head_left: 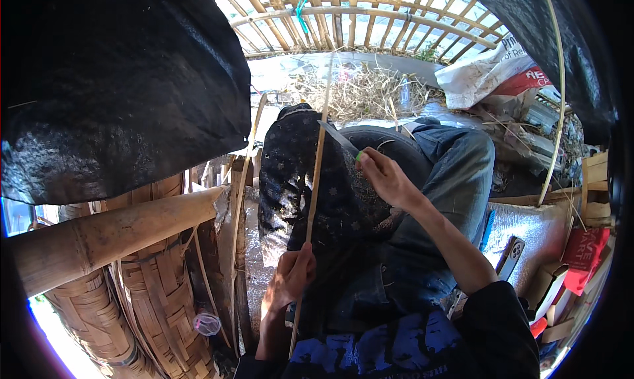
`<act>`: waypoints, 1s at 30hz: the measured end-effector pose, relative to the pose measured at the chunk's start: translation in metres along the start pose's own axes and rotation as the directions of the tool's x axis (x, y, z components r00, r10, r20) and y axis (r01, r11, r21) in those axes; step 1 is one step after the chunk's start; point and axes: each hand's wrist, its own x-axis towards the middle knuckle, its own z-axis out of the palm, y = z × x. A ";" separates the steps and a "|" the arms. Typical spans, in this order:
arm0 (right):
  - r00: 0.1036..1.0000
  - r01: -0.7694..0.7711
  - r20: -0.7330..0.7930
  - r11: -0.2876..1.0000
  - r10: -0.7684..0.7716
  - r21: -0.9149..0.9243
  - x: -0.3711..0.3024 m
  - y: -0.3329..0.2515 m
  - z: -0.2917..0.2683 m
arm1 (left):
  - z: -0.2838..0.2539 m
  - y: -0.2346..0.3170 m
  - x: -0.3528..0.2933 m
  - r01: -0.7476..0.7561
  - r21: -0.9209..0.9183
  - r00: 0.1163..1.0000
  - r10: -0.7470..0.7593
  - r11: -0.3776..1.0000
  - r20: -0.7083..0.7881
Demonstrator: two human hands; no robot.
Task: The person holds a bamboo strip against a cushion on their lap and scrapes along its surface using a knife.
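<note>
My left hand (291,273) is closed round a long, thin bamboo strip (317,174) that runs upright in front of me, its far end pointing away. In my right hand (388,176) is a knife (339,138) with a green handle, most of it hidden by my fingers. The blade reaches left to the strip's upper part, where its tip seems to touch or nearly touch it. Under the strip a dark patterned cloth (284,161) lies draped over my left leg. My right leg, in blue jeans, is bent beside it.
A thick bamboo pole (119,240) juts in from the left above woven bamboo rolls (152,300). Black sheeting (119,95) hangs upper left. Ahead are dry shavings (370,91) and a slatted bamboo fence (356,15). A phone (510,257) and a red bag (584,257) lie right.
</note>
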 end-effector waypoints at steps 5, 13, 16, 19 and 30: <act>0.992 -0.128 0.018 0.982 0.126 0.139 0.003 0.026 0.023 | 0.006 0.018 0.000 0.029 0.048 0.999 -0.031 0.998 0.025; 0.972 -0.233 0.015 0.957 0.234 0.172 0.031 -0.008 0.037 | 0.037 0.021 -0.014 -0.127 0.829 0.784 0.568 0.544 -0.252; 0.975 -0.207 -0.029 0.944 0.222 0.255 0.037 -0.015 0.038 | 0.039 0.024 -0.016 -0.073 0.872 0.759 0.593 0.485 -0.266; 0.934 -0.342 0.009 0.891 0.356 0.298 0.038 -0.024 0.035 | 0.032 0.019 -0.012 -0.123 0.871 0.710 0.655 0.476 -0.258; 0.985 -0.169 0.022 0.950 0.169 0.263 0.025 0.000 0.032 | 0.017 0.010 0.007 -0.161 0.029 0.964 0.164 0.987 -0.208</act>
